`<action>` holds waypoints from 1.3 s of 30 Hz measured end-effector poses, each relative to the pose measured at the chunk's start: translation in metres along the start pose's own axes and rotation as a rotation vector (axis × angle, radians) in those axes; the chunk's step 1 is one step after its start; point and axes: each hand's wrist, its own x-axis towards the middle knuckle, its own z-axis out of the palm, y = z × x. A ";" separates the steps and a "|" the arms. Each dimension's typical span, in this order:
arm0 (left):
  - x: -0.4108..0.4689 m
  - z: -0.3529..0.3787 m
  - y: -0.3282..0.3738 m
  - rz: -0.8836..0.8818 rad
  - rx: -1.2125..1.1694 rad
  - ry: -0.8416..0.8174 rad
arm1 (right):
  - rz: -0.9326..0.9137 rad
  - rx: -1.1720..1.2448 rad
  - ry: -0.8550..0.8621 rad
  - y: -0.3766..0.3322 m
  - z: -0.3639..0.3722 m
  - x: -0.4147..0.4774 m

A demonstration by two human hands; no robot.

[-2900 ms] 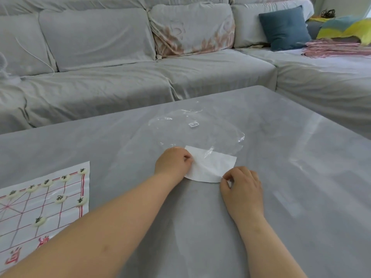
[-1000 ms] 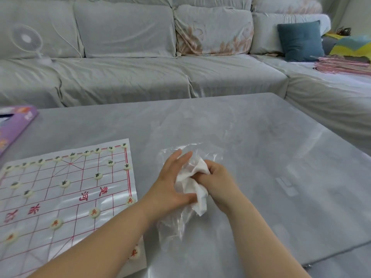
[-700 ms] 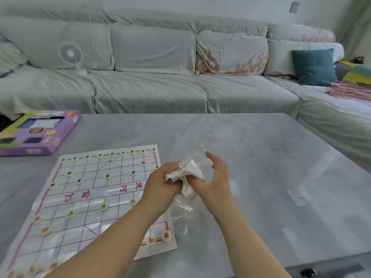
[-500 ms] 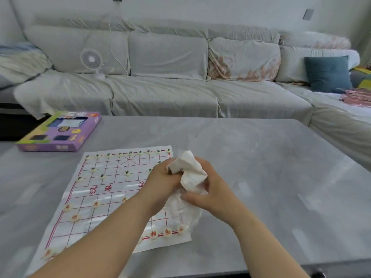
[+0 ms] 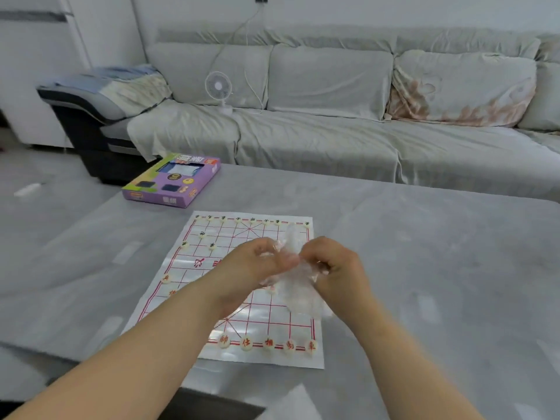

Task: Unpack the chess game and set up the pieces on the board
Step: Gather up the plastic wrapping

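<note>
my left hand [image 5: 257,265] and right hand [image 5: 336,268] meet in the air over the right half of the board [image 5: 263,316], fingers of both curled in and pinching a crumpled clear bag [image 5: 298,286] between them; its loose tail hangs down toward the grid. the board lies flat on the grey table [image 5: 439,253], its near edge close to the table's near edge, its far edge just short of the purple box [image 5: 172,180] that sits at the table's far left corner. pieces [image 5: 247,344] with red marks line the near edge, five showing to the right of my left forearm; dark-marked ones [image 5: 238,220] run along the far edge, with a few more set inside the grid on each side. my left forearm crosses the board's near left corner and hides that part. to the right of the board the table runs wide and bare up to its far edge by the sofa [image 5: 318,140]. to the left there is a narrower strip before the table's slanting edge. a small fan [image 5: 218,86] stands on the sofa seat.
</note>
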 end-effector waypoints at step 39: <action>-0.152 -0.228 -0.095 0.198 0.005 0.565 | 0.409 0.583 -0.607 -0.140 0.238 0.004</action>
